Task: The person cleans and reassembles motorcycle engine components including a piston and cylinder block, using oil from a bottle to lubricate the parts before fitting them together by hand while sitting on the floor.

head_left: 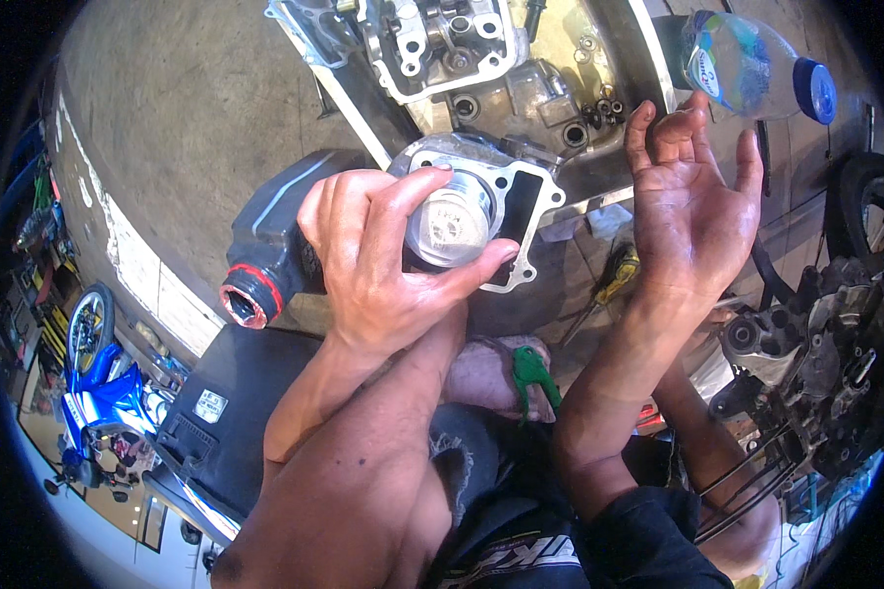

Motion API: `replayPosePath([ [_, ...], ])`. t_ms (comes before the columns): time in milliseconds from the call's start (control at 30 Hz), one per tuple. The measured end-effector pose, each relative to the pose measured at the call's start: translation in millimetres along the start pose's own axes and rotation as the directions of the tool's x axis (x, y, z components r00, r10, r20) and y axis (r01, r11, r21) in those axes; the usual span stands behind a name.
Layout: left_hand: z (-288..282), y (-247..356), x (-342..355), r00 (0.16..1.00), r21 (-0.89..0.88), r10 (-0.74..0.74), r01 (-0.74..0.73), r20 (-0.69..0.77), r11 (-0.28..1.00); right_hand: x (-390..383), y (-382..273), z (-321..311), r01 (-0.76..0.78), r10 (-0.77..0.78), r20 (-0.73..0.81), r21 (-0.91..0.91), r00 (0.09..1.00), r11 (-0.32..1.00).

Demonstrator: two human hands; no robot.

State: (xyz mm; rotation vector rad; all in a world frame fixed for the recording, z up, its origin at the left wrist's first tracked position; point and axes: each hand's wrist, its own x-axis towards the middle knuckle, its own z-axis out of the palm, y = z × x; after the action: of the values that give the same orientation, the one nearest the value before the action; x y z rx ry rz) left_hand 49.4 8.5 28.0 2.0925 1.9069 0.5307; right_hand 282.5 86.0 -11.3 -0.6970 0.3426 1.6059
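My left hand (378, 255) grips a round silver piston (447, 226) at the bore of a metal cylinder block (525, 211) with a flat top face, thumb and fingers round the piston's crown. My right hand (692, 226) is raised to the right of the block, palm up, fingers loosely curled apart and holding nothing. A dark plastic oil jug (275, 236) with a red-rimmed, uncapped neck lies left of my left hand, partly hidden by it.
A tray (638, 29) holds a cylinder head (437, 49), engine parts and small hardware. A plastic bottle (756, 74) lies upper right. A yellow screwdriver (614, 280) lies below the tray, an engine (796, 363) stands at right, a blue motorbike (98, 402) at left.
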Motion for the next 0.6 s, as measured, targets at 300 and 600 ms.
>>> replayPosePath([
  [300, 1, 0, 0, 0.999, -0.002, -0.035, 0.035, 0.020, 0.999, -1, 3, 2, 0.025, -0.026, -0.019, -0.012, 0.999, 1.000],
  [600, -20, -10, 2, 0.979, -0.215, 0.194, -0.178, 0.057, 0.960, -33, 19, 20, 0.204, -0.322, -0.093, -0.605, 0.942, 0.769],
])
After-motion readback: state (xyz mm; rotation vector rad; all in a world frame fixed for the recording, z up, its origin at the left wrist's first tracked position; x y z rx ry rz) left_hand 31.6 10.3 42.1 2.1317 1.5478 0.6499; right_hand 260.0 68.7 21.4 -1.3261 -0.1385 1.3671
